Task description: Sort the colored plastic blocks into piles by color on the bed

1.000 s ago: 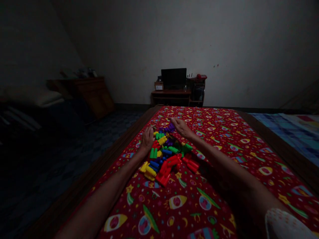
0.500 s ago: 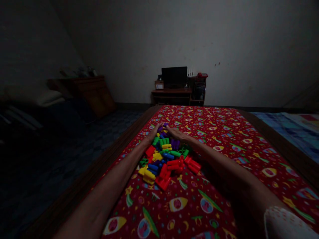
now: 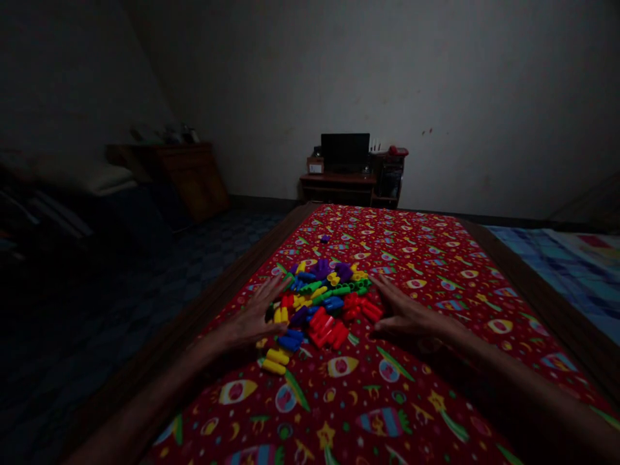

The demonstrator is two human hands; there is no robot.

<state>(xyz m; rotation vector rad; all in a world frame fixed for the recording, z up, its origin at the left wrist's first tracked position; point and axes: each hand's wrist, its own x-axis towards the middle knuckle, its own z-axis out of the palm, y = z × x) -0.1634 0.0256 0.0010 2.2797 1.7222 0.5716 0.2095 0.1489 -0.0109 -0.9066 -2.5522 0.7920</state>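
Observation:
A loose pile of plastic building blocks (image 3: 317, 303) in red, yellow, green, blue and purple lies on the red patterned cloth (image 3: 368, 400). My left hand (image 3: 259, 313) rests along the pile's left side, fingers apart, close to yellow and blue pieces. On the opposite side, my right hand (image 3: 400, 307) is open with thumb and fingers spread, beside the red blocks (image 3: 371, 309). Neither hand grasps a block. Some yellow blocks (image 3: 275, 361) lie at the near left of the pile. One small purple block (image 3: 325, 239) sits apart, farther up the cloth.
Against the far wall stands a desk (image 3: 336, 184) with a monitor (image 3: 345, 152) and a small box. A wooden cabinet (image 3: 194, 177) is at the left. A blue checked cloth (image 3: 537, 258) lies to the right. The room is dim.
My hands have parted from the pile's far end and come back toward me, one to each side. The blocks now lie more bunched and wider, with one purple block left behind.

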